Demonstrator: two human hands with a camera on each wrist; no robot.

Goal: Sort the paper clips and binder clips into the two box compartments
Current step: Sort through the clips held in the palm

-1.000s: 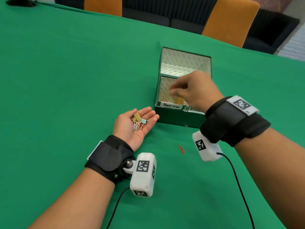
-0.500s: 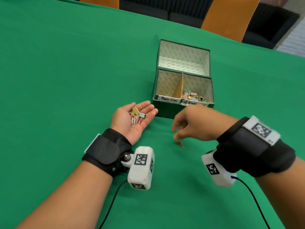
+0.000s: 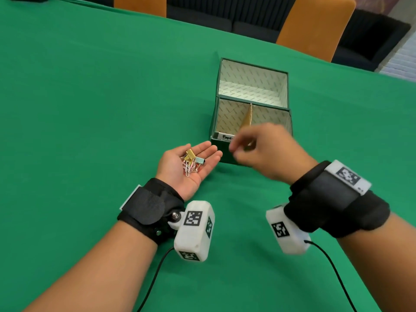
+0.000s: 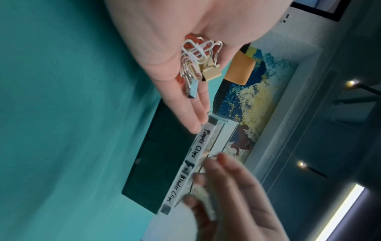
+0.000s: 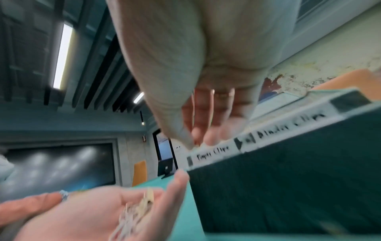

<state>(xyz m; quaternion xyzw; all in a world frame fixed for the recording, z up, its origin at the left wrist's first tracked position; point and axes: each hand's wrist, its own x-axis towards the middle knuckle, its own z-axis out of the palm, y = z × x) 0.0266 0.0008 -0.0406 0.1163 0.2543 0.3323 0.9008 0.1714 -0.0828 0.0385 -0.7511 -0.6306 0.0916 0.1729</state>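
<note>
My left hand [image 3: 200,154] lies palm up on the green cloth, just left of the box, fingers straight. A small pile of clips [image 3: 191,162] rests in it: white and pink paper clips [image 4: 198,53], a gold binder clip [image 4: 211,74] and a light-blue one [image 4: 192,90]. The dark green box [image 3: 252,75] has front labels "Paper Clips" [image 4: 199,143] and "Binder Clips" [image 4: 175,187], and a cardboard divider [image 3: 247,115]. My right hand [image 3: 236,147], blurred, hovers at the front rim by the labels. Its thumb and fingertips [image 5: 190,140] pinch together on a small orange paper clip.
The box's rear section [image 3: 252,88] stands open with nothing in it. My right hand hides the binder-clip compartment. Two orange chairs [image 3: 315,25] stand beyond the far table edge. Wrist-camera cables [image 3: 153,278] trail toward me over the cloth.
My right hand came down from the box to the orange paper clip on the cloth, picked it up and rose back to the box's front rim. The left hand stayed put.
</note>
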